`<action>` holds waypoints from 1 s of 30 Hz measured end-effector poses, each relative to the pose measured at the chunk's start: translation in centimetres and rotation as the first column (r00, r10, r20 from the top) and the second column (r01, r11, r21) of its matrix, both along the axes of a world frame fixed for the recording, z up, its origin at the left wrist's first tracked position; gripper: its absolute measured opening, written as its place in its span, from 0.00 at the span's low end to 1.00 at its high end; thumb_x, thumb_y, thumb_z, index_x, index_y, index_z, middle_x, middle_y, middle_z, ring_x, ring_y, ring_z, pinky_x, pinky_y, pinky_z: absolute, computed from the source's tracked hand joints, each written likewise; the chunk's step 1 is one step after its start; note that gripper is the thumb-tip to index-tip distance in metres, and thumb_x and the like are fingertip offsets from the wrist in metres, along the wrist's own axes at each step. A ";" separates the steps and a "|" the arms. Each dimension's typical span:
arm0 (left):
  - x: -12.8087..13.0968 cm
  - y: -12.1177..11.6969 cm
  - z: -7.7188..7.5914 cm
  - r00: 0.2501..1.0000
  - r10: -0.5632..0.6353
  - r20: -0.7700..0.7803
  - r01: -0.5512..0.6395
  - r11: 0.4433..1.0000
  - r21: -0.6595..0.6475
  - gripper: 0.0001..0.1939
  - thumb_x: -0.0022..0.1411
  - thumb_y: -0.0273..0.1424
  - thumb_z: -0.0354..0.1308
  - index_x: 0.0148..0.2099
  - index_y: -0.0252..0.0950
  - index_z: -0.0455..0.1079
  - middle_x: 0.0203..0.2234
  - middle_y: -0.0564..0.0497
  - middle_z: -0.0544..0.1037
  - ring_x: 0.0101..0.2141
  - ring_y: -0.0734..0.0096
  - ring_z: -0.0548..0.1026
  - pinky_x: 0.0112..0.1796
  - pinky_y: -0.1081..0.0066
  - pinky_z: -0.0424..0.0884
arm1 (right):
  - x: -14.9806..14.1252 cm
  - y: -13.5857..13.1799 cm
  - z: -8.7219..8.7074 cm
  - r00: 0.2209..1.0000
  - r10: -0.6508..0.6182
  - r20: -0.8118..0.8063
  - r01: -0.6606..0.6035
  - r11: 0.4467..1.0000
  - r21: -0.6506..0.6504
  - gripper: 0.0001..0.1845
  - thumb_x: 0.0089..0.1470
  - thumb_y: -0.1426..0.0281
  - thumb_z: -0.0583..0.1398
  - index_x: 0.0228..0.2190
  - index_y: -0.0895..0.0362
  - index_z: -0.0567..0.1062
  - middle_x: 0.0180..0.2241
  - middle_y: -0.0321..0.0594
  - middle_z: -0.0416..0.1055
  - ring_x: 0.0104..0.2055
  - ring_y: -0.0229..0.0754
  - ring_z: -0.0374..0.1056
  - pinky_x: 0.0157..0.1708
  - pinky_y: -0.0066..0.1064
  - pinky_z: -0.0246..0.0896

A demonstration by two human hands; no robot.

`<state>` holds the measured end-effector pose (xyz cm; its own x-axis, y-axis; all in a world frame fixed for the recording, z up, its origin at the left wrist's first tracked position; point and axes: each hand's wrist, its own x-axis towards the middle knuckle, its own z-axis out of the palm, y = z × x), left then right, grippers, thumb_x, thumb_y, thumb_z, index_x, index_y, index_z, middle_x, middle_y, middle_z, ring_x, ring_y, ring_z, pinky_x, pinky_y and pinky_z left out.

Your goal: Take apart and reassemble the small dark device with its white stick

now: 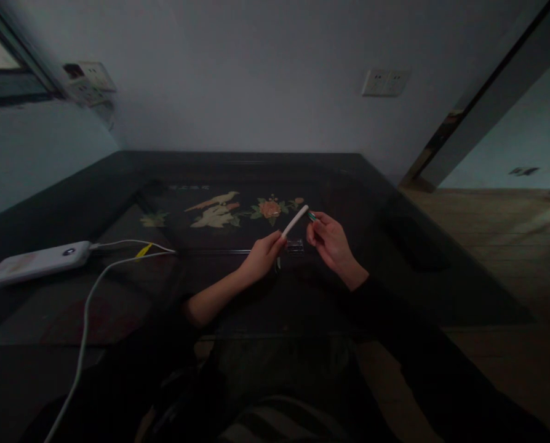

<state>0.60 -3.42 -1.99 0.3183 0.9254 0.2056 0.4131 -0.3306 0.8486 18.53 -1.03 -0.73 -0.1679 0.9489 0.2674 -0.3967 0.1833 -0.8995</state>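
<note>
Head view: the left hand [266,253] has its grip around the lower end of a slender white stick [296,220], which slants up rightward above the dark worktop [284,301]. The right hand [331,240] pinches a small green piece [312,216] by the stick's upper tip, contact unclear, while a white oblong device [39,263] lies well apart, leftward.

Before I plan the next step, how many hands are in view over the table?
2: the left hand, holding a white stick, and the right hand, pinching a small green-marked item beside the stick's far end. No others show.
</note>
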 end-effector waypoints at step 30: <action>-0.1 0.0 -0.2 1.000 -0.026 -0.005 0.025 1.000 -0.011 0.16 0.67 0.40 0.42 0.32 0.35 0.61 0.20 0.57 0.60 0.23 0.76 0.60 0.25 0.76 0.56 | 0.1 0.0 0.0 0.999 -0.026 0.031 0.026 1.000 -0.015 0.21 0.42 0.54 0.68 0.34 0.54 0.71 0.16 0.28 0.62 0.18 0.32 0.53 0.18 0.28 0.44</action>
